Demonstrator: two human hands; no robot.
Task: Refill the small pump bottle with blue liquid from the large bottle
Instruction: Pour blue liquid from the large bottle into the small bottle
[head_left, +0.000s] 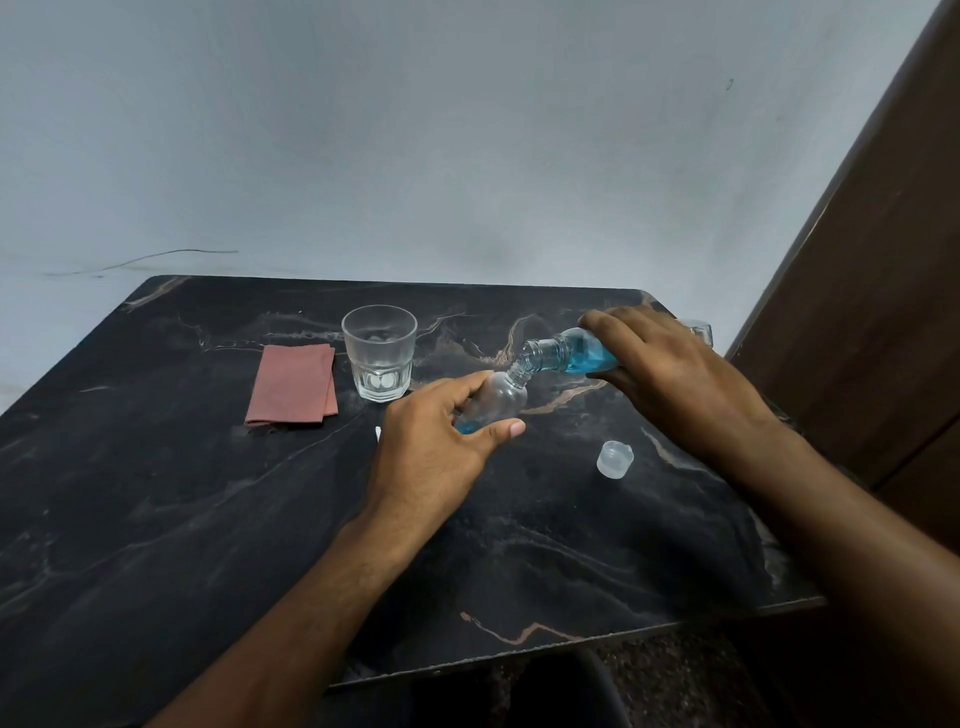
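My left hand (436, 441) grips the small clear bottle (498, 397), tilted with its open neck pointing up and to the right. A little blue liquid shows at its bottom, near my fingers. My right hand (670, 374) holds the large clear bottle (566, 351) on its side, with blue liquid inside. The large bottle's open mouth touches the small bottle's neck. A translucent cap (614, 459) lies on the table below my right hand. The small bottle's pump is mostly hidden; only a white bit (378, 433) shows beside my left hand.
The black marble-look table (208, 519) carries an empty drinking glass (379, 353) at the back centre and a folded reddish cloth (293, 384) to its left. A brown wooden panel (872, 312) stands at the right. A pale wall rises behind.
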